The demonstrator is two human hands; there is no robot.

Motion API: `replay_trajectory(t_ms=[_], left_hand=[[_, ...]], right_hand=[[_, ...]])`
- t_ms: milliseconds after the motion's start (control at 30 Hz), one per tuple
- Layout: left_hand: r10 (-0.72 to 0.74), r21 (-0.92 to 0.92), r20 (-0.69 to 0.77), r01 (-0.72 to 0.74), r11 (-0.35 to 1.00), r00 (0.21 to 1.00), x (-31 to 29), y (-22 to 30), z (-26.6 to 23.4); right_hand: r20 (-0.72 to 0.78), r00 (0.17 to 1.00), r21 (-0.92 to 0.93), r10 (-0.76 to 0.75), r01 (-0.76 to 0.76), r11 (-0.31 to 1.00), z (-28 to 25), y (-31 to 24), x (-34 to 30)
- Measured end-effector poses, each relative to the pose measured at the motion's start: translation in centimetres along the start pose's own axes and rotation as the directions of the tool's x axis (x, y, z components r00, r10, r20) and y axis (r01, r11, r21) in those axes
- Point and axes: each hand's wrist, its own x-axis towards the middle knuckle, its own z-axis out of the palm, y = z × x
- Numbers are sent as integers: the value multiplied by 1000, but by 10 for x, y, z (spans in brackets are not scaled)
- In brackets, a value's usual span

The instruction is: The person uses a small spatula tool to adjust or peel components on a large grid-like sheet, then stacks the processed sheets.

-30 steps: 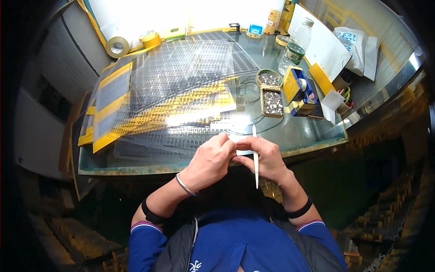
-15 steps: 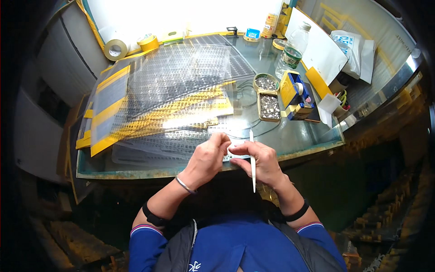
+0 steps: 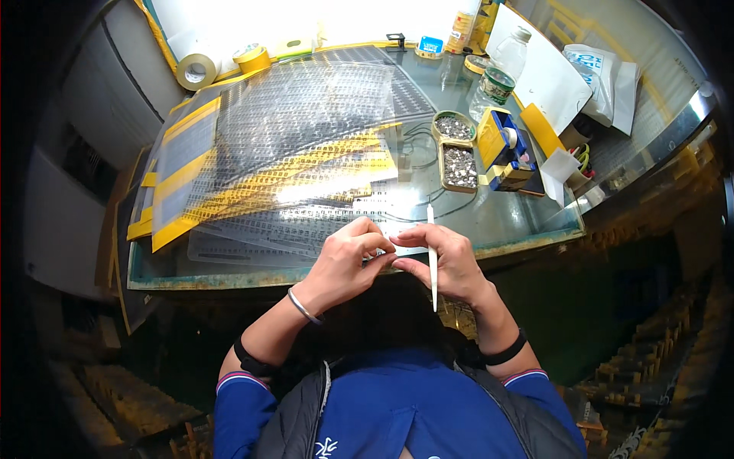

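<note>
Holding a slim white pen-like tool (image 3: 433, 256) in the right hand (image 3: 453, 266), close to the left hand (image 3: 348, 258).
From the tape dispenser (image 3: 505, 157), the tool lies to the left and nearer the person, its long axis running roughly away from the body, across the fingers of the right hand gripping it; the left hand is farther from the tool, off its left side, fingers bent, and whether it pinches something small cannot be told. Just left of the dispenser, a round tin (image 3: 434, 128) and a rectangular tin (image 3: 443, 166) sit on the desk (image 3: 524, 220), both filled with small greyish-white bits (image 3: 461, 166); behind the dispenser stands a clear green-labelled bottle (image 3: 498, 84), its contents unclear.
</note>
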Motion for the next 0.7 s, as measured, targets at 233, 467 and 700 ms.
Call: replay_trajectory(t_ms=[233, 467, 700], left_hand=[[190, 211, 32, -192, 958, 981, 3, 3, 7], [166, 361, 101, -192, 913, 981, 4, 5, 10], [214, 194, -40, -203, 960, 976, -1, -2, 9]], right_hand=[[15, 1000, -88, 22, -21, 996, 0, -2, 0], [-20, 999, -120, 25, -27, 992, 3, -4, 0], [-36, 998, -118, 44, -48, 992, 4, -2, -2]])
